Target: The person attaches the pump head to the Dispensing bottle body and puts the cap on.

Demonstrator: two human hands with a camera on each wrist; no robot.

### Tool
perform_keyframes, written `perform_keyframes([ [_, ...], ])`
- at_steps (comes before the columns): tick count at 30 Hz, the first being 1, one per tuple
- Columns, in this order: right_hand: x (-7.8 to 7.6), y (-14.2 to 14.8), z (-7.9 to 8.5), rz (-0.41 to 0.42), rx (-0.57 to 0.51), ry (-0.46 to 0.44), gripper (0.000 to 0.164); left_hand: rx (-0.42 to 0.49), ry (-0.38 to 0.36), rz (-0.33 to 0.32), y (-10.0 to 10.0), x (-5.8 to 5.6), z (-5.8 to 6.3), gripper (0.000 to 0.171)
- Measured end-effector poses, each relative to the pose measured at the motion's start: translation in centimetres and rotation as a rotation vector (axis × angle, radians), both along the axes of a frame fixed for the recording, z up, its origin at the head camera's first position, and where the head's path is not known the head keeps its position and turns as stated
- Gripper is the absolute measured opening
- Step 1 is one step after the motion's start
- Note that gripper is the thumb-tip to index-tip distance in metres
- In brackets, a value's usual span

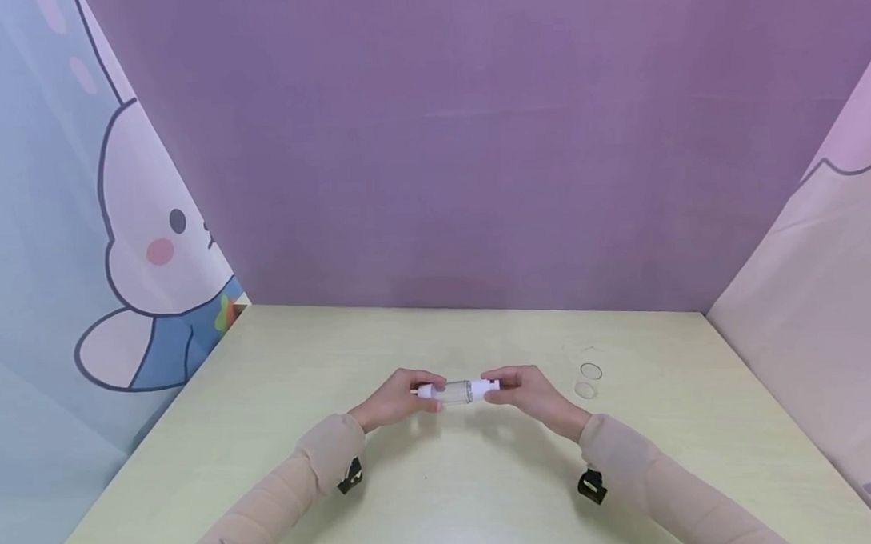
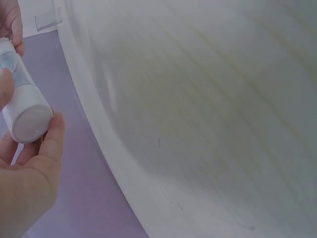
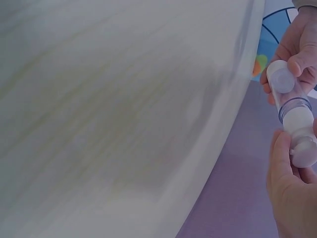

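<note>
A slim pump bottle [image 1: 454,393] with a clear body lies level between my two hands, raised over the table. My left hand [image 1: 395,399] grips the white base [image 2: 30,121] with thumb and fingers. At the other end, the white pump head [image 3: 301,144] is pinched by my right hand [image 1: 535,392]. A dark ring shows where the clear body meets the pump collar in the right wrist view. Whether the pump head is screwed tight I cannot tell.
A clear, see-through cap [image 1: 588,381] lies on the pale wooden table [image 1: 471,479], to the right of my right hand. A purple cloth wall [image 1: 475,158] stands along the table's back edge, with printed cartoon curtains [image 1: 39,262] at the sides.
</note>
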State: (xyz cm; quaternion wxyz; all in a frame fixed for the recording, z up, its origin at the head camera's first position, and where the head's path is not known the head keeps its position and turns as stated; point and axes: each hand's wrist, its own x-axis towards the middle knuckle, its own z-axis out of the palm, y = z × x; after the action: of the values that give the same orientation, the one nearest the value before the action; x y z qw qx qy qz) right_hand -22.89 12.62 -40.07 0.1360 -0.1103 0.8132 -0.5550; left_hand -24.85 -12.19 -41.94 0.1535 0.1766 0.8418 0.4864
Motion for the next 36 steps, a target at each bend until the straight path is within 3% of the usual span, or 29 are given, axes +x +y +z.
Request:
perform_keyframes([
  [24,0.0,0.37,-0.04,-0.011,-0.063,0.015,0.039,0.003,0.012,0.004,-0.09,0.02,-0.17,0.038],
  [36,-0.16,0.45,-0.41,-0.001,-0.026,0.025,0.031,0.006,0.016,-0.007,0.19,0.13,0.08,0.037],
])
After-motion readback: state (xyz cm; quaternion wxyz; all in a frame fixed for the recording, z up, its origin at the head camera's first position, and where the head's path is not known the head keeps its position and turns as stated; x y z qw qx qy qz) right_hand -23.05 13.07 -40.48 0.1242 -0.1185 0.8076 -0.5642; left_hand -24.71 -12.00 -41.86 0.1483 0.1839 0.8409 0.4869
